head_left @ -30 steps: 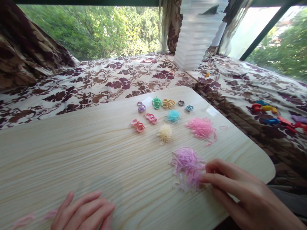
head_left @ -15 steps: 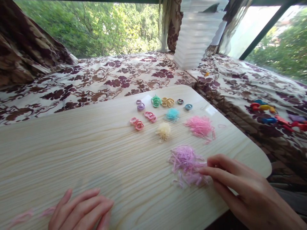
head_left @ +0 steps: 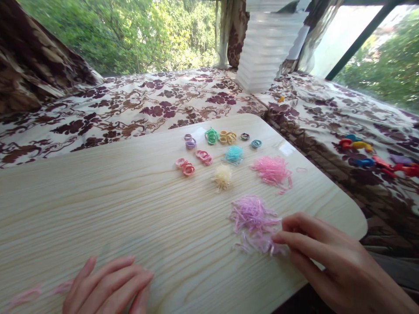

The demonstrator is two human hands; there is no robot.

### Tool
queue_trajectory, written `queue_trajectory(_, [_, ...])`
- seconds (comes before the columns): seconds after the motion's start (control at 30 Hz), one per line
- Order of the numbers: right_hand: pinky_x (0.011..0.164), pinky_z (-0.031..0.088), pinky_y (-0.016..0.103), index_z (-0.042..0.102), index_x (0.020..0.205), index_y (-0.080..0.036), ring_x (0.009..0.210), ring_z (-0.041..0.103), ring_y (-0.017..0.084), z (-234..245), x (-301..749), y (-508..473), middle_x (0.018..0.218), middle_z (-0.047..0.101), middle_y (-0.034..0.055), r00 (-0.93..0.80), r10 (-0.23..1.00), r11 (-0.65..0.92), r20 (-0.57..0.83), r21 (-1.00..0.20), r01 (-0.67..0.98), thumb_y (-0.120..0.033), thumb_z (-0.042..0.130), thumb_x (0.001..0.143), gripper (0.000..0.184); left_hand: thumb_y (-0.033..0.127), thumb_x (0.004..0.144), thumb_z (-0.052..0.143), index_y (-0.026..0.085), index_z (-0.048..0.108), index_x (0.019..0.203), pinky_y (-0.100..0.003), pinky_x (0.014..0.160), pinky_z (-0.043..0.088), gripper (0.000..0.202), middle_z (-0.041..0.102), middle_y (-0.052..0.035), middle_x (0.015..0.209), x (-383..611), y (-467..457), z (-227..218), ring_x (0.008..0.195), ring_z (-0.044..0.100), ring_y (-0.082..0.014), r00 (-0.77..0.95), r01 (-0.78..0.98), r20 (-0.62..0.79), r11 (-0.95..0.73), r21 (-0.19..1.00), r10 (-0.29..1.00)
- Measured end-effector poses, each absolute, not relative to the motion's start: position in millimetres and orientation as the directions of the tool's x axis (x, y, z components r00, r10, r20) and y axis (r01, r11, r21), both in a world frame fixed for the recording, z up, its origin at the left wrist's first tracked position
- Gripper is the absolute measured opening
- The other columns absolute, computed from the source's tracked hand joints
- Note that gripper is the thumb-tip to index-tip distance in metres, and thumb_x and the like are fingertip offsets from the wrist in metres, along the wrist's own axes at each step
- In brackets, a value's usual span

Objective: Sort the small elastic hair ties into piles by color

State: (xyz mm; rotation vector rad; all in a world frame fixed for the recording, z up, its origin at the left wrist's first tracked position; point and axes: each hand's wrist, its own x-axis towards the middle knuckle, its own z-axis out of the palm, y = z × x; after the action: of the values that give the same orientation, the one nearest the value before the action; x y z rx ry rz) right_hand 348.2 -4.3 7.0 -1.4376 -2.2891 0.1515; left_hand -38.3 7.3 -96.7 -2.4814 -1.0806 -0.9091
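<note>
My right hand [head_left: 322, 253] reaches in from the lower right, its index fingertip touching the edge of a pile of small purple rubber bands [head_left: 251, 213]. The fingers are partly bent, and no band shows clearly between them. Some purple bands lie looser at the near side of that pile. At the lower left, my left hand [head_left: 109, 285] rests on the table with its fingers stretched out. Just left of it lie a few pale pink strands [head_left: 26, 294], partly hidden by the hand.
Beyond the purple pile on the wooden table [head_left: 98, 205] are pink bands [head_left: 271, 170], cream bands [head_left: 222, 176] and turquoise bands [head_left: 233, 154]. Coiled hair ties, such as green ones [head_left: 211, 136], sit farther back. Colourful deflated balloons [head_left: 363, 162] lie on the flowered seat at right.
The view has shifted very slightly. Both hands stay in nearly the same place, with the right fingertip still at the purple bands.
</note>
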Motion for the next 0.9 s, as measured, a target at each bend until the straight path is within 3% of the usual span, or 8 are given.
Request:
queue_trajectory(0.2, [0.066,0.056,0.021,0.069,0.097,-0.024,0.08,0.068,0.014,7.4,352.5,-4.7,0.092,0.068,0.004,-0.313,0.89,0.415,0.33,-0.304,0.858,-0.015,0.051,0.088,0.022,0.033,0.08,0.067,0.029,0.067,0.089,-0.04,0.114,0.034,0.01,0.073,0.0044,0.075,-40.0,9.2,-95.4,0.074,0.068,-0.0181,0.557,0.711,0.642,-0.702,-0.042,0.526])
queue_trajectory(0.37, [0.065,0.055,0.02,0.068,0.095,-0.024,0.077,0.068,0.013,9.9,351.2,-4.3,0.09,0.068,0.0025,-0.278,0.896,0.381,0.346,-0.28,0.881,-0.019,0.051,0.09,0.019,0.033,0.083,0.063,0.029,0.066,0.088,-0.042,0.111,0.039,0.007,0.073,0.0037,0.076,-37.3,4.9,-97.0,0.076,0.07,-0.0189,0.462,0.776,0.647,-0.63,0.038,0.607])
queue_trajectory(0.57, [0.064,0.053,0.02,0.066,0.091,-0.024,0.075,0.066,0.011,9.8,349.8,-5.2,0.087,0.066,0.0017,-0.304,0.898,0.398,0.317,-0.294,0.869,-0.02,0.051,0.092,0.016,0.034,0.079,0.067,0.028,0.067,0.087,-0.039,0.113,0.035,0.01,0.073,0.0048,0.074,-43.4,9.7,-99.6,0.073,0.069,-0.0175,0.547,0.711,0.663,-0.702,-0.045,0.511])
queue_trajectory(0.9, [0.062,0.054,0.023,0.068,0.085,-0.024,0.072,0.066,0.014,8.6,349.7,-3.8,0.084,0.067,0.0037,-0.26,0.929,0.338,0.265,-0.312,0.888,-0.028,0.049,0.094,0.022,0.035,0.079,0.067,0.03,0.067,0.09,-0.04,0.111,0.037,0.013,0.073,0.0047,0.077,-45.3,8.2,-100.4,0.076,0.07,-0.0186,0.558,0.721,0.641,-0.69,-0.059,0.527])
